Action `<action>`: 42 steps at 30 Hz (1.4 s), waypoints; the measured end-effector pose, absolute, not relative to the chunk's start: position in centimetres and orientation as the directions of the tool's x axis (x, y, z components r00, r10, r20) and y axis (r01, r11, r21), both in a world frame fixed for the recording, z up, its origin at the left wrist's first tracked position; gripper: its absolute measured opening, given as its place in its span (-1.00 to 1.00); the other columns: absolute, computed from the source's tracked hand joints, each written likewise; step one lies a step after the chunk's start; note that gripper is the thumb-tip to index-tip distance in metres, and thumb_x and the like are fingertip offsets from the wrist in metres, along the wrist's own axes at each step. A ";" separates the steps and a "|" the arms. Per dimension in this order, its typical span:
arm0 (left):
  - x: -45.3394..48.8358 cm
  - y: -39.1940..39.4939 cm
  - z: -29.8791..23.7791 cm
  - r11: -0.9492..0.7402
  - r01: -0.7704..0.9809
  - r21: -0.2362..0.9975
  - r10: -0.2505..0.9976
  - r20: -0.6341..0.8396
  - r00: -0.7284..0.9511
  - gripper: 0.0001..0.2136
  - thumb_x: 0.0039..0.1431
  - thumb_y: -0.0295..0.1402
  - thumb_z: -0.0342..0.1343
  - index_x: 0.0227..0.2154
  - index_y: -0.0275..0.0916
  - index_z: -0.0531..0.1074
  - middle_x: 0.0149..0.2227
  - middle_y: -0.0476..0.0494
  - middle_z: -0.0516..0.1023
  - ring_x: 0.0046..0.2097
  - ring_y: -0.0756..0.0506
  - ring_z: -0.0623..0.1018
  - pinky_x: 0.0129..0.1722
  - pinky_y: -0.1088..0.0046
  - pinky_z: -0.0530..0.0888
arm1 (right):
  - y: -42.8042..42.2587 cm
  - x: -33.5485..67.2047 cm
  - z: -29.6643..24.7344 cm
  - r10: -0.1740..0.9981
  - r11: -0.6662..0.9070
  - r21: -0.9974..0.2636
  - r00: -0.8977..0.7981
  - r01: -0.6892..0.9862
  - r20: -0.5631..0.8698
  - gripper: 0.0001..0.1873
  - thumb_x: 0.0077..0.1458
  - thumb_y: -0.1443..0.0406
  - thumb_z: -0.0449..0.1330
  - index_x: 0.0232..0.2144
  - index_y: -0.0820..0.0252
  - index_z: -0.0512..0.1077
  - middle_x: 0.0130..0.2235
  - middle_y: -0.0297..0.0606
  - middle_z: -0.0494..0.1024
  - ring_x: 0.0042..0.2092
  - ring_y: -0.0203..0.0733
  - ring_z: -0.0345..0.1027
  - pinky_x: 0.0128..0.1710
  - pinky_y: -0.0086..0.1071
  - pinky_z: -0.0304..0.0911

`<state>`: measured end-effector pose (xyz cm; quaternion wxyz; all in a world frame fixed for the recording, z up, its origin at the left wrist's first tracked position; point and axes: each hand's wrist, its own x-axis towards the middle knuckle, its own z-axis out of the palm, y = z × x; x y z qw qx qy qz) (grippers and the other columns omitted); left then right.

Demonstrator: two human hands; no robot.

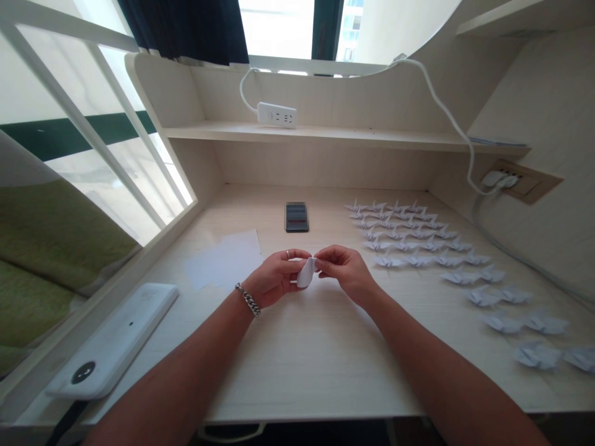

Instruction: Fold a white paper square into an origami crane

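Both hands meet above the middle of the pale wooden desk [302,347] around a small piece of white folded paper [305,272]. My left hand [277,277], with a ring and a chain bracelet at the wrist, is closed round the paper's left side. My right hand [341,266] pinches the paper's upper right edge with thumb and forefinger. The paper is held slightly above the desk.
Several folded paper cranes [418,238] lie in rows on the right. Loose white sheets [227,260] lie at left, a dark phone [297,217] behind the hands, a white flat device [116,337] at the left edge. A power strip [277,114] sits on the shelf; a cable runs to a wall socket [506,179].
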<state>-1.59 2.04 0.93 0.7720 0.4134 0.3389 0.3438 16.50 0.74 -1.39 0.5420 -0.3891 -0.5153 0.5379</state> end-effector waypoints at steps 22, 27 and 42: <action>-0.2 1.9 0.4 -0.137 -0.092 0.986 0.974 0.151 0.170 -0.66 -0.21 -0.35 0.39 -0.34 -0.30 0.43 -0.44 -0.05 0.53 -0.38 -0.01 0.52 -0.32 0.43 0.48 | 0.2 15.7 -0.6 0.998 0.057 -0.952 -0.020 -0.302 0.066 -0.80 -0.14 0.25 0.34 -0.37 0.18 0.58 -0.39 -0.26 0.59 -0.31 -0.20 0.47 -0.21 -0.25 0.40; -0.4 2.0 0.1 -0.213 0.017 0.977 0.955 0.204 0.213 -0.73 -0.19 -0.27 0.37 -0.46 -0.28 0.46 -0.47 -0.05 0.54 -0.40 -0.02 0.50 -0.37 0.47 0.43 | 0.3 15.8 -0.8 0.998 0.033 -0.938 -0.045 -0.345 0.052 -0.59 -0.21 0.28 0.38 -0.20 0.13 0.51 -0.39 -0.32 0.59 -0.34 -0.23 0.46 -0.26 -0.27 0.39; -0.5 2.3 0.2 -0.338 0.380 0.861 0.933 0.255 0.252 -0.79 0.05 -0.20 0.18 -0.48 -0.27 0.46 -0.49 -0.10 0.54 -0.45 -0.04 0.48 -0.44 0.47 0.35 | 0.2 15.5 -0.4 0.993 -0.104 -0.914 0.004 -0.393 -0.115 -0.35 -0.13 0.34 0.35 0.06 0.22 0.32 -0.45 -0.33 0.57 -0.33 -0.22 0.48 -0.18 -0.21 0.44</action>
